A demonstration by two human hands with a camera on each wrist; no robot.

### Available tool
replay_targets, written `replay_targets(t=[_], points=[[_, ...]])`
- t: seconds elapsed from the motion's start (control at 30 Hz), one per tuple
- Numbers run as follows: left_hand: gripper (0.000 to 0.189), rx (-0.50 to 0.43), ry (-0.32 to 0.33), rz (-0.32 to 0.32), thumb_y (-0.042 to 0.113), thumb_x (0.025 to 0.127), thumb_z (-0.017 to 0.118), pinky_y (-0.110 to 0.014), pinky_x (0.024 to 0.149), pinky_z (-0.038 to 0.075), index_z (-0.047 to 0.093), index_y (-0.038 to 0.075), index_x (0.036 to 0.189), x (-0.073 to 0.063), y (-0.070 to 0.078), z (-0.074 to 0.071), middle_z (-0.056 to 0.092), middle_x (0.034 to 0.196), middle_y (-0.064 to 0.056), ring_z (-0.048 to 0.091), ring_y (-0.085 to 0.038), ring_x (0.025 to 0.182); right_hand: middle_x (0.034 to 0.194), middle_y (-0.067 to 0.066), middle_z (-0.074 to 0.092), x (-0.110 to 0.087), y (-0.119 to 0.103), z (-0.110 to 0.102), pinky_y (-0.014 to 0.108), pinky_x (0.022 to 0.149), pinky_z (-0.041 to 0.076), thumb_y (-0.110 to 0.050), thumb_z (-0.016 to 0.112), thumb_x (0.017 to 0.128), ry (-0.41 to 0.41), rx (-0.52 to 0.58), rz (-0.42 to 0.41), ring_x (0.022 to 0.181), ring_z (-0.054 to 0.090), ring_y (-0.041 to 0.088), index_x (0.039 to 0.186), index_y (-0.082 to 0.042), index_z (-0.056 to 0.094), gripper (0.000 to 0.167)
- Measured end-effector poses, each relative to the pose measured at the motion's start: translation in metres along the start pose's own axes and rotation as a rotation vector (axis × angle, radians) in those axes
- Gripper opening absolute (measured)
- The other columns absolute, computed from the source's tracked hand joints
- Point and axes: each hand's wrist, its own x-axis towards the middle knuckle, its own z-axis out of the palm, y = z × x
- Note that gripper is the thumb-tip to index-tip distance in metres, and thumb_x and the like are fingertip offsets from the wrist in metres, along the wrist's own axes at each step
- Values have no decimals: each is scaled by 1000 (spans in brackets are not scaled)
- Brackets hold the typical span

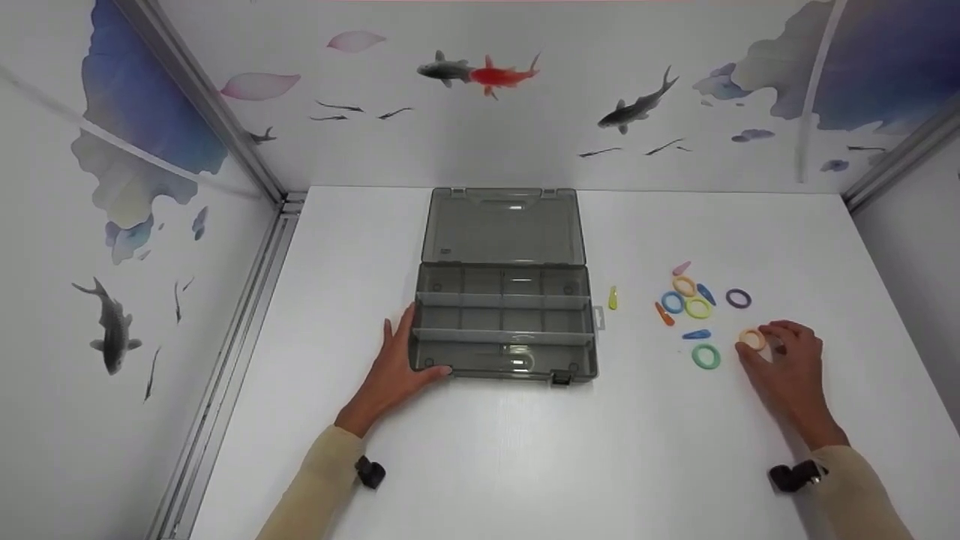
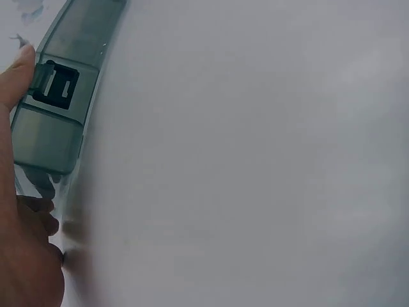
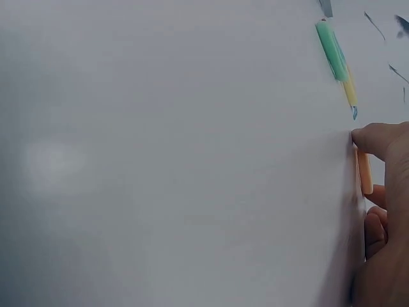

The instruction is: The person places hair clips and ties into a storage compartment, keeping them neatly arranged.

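A clear grey compartment box (image 1: 504,319) lies on the table with its lid (image 1: 504,229) folded back. My left hand (image 1: 394,371) grips its near left corner, fingers along the left side and thumb on the front edge. In the left wrist view the thumb (image 2: 19,73) lies beside the dark latch (image 2: 56,85). My right hand (image 1: 787,364) pinches a light orange hair tie (image 1: 742,334) between thumb and fingers, low over the table. Left of that hand lie a green hair tie (image 1: 706,356) and a blue hair clip (image 1: 697,334).
Farther back are a purple hair tie (image 1: 739,298), a yellow one (image 1: 698,307), a blue one (image 1: 673,302) and another orange one (image 1: 684,286). Among them lie orange (image 1: 664,313), dark blue (image 1: 706,295) and pink clips (image 1: 681,268). A yellow clip (image 1: 613,298) lies beside the box. Walls enclose the table.
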Motion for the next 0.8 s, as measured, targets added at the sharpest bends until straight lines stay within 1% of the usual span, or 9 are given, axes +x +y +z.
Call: replay_targets(t=[0.1,0.2,0.23,0.33,0.5,0.6,0.8], points=[[131,10,2,-9,65,86,89,-82,122,23,5,27,180,-1,1,1,3,184,-21,-7,-50,167,155,24,45,-1,-1,0,34,103,38,-38,74,106,3,14,5,142,38,40,140,6,64,56],[132,13,4,-12,65,86,89,-82,123,22,5,26,180,-1,3,2,3,184,-21,-8,-50,167,155,23,45,-2,-1,1,39,103,39,-39,72,107,6,20,7,141,38,40,137,5,65,54],[132,11,5,-10,65,86,89,-81,123,21,6,25,180,-1,3,2,3,184,-21,-8,-50,167,155,23,45,-2,-1,1,39,103,39,-39,72,107,8,20,8,141,38,40,137,5,65,54],[130,2,13,-3,63,86,90,-81,124,20,8,25,180,-1,3,3,5,184,-20,-8,-49,168,154,22,46,-2,0,2,35,101,39,-39,73,107,18,18,10,138,40,37,136,4,66,53],[128,5,19,-5,59,87,91,-81,124,19,8,26,180,0,1,4,6,184,-17,-9,-49,168,153,20,49,-2,1,3,28,97,38,-38,74,106,39,32,10,129,43,30,137,3,67,52],[128,1,18,-4,59,87,91,-82,124,19,9,26,180,0,1,4,6,184,-17,-9,-49,168,152,19,51,-2,-2,2,26,96,38,-39,75,106,44,41,11,128,44,27,137,2,68,51],[127,0,16,0,62,88,89,-82,123,20,7,29,180,0,-1,4,5,184,-18,-8,-49,167,153,21,50,1,-11,-1,20,94,40,-40,74,107,26,45,2,133,45,33,139,1,67,52]])
